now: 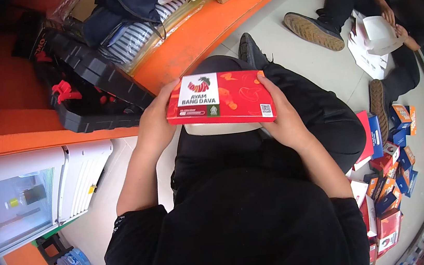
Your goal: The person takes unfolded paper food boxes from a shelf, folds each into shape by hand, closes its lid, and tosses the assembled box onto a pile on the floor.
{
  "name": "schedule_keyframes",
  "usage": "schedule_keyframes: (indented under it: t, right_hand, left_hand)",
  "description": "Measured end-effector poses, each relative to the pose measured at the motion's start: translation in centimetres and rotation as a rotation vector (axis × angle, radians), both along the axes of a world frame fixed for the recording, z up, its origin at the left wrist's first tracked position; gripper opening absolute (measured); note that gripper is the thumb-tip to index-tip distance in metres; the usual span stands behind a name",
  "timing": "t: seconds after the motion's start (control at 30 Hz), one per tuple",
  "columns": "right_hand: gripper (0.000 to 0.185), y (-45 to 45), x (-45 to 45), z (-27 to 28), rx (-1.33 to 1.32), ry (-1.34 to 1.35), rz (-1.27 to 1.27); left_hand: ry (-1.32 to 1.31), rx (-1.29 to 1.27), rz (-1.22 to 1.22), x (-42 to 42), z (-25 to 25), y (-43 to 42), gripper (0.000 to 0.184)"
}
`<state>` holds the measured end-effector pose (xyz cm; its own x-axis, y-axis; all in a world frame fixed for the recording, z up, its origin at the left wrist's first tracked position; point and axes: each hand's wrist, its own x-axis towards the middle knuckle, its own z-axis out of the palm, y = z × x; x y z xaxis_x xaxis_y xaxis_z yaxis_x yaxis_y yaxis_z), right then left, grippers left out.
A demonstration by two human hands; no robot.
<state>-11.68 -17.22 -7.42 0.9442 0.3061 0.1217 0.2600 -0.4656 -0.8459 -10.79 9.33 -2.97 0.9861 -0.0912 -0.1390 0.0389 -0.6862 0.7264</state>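
- Head view: red box (pixel 234 96) held up between both bare hands, in front of the torso and above the black-clad lap (pixel 214 150).
- Long axis of the red box running left to right across the view, roughly square to the forearms, right end slightly nearer the body.
- Broad printed face turned up toward the camera, near long edge toward the torso, with a narrow side showing along it.
- White logo panel (pixel 197 90) at the left end, lettering "AYAM BANG DAVA" upright to the wearer; square code (pixel 266 109) at the near right corner.
- Left hand (pixel 156 123) closed on the left end, fingertips partly hidden.
- Right hand (pixel 284 116) closed on the right end, thumb along the far right corner, other fingers mostly out of sight beneath.
- Pale strip (pixel 222 127) just below the near edge; cannot tell whether part of the box or separate.
- Left of the hands, black case (pixel 101 82) standing open on an orange bench (pixel 40 139).
- On the floor to the right, jumbled cartons (pixel 388 227) in red, blue and orange.
- Farther off at upper right, white carton (pixel 381 32) in another person's hands (pixel 388 17).
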Motion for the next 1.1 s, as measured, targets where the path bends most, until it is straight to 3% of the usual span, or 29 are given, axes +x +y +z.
schedule_keyframes:
  t: [0.03,0.3,0.37,0.47,0.57,0.6,0.7,0.77,0.8,0.93,1.03,1.1]
  right_hand:
    - [0.076,0.2,-0.1,0.2,-0.012,-0.01,0.009]
    - [0.081,0.8,-0.1,0.4,-0.086,-0.106,0.078]
    - [0.093,0.1,-0.5,0.6,-0.037,0.036,0.153]
    - [0.1,-1.6,-0.3,0.2,0.145,0.216,0.296]
    - [0.093,-1.1,-0.1,-1.7,0.107,0.176,0.196]
    - [0.09,-0.6,-0.1,-2.3,0.067,0.17,0.165]
    - [0.086,0.7,-0.1,-3.5,0.03,0.117,0.102]
    - [0.086,0.5,0.0,-3.6,0.122,0.033,0.097]
    - [0.09,1.0,-0.2,-2.4,0.498,0.247,0.092]
    - [0.094,0.9,0.2,-3.6,0.556,0.418,0.056]
    - [0.097,0.7,1.1,-4.3,0.029,-0.044,0.009]
    - [0.102,0.4,0.4,-2.3,-0.169,-0.291,-0.169]
  left_hand:
    - [0.041,0.077,-0.017,-0.1,0.5,0.3,0.054]
    - [-0.16,-0.056,-0.042,-0.5,-3.3,0.9,0.073]
    - [-0.146,0.003,-0.14,-0.6,-3.4,1.5,0.076]
    - [0.09,-0.28,-0.258,-1.4,-1.0,1.8,0.079]
    - [0.007,-0.537,-0.371,-1.1,-2.4,2.5,0.079]
    - [-0.041,-0.303,-0.288,-0.8,-3.4,2.2,0.074]
    - [-0.21,-0.198,-0.171,-0.3,-6.9,1.6,0.065]
    - [-0.226,-0.468,-0.003,-0.4,-7.4,0.3,0.059]
    - [-0.212,-0.545,0.076,-0.3,-8.0,0.1,0.058]
    - [0.066,-0.853,0.215,0.2,-8.8,-0.1,0.062]
    - [-0.059,-0.846,0.155,0.9,-7.3,-0.8,0.067]
    - [-0.263,-0.545,0.012,1.3,-5.1,-1.3,0.067]
